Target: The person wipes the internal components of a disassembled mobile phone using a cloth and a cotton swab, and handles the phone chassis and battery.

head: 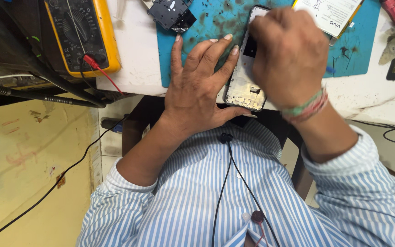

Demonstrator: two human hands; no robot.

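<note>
head view: opened phone frame [245,75] lies at the near edge of the desk [133,55], partly on a stained blue mat [206,27]. left hand [197,91] lies flat, fingers spread, pinning the frame's left side. right hand [289,55] is curled over the frame's upper end; what its fingers pinch i cannot tell. yellow multimeter [81,34] sits at the desk's far left corner, a black phone part [170,13] by the mat's far edge, a white battery [330,13] just beside the right hand.
</note>
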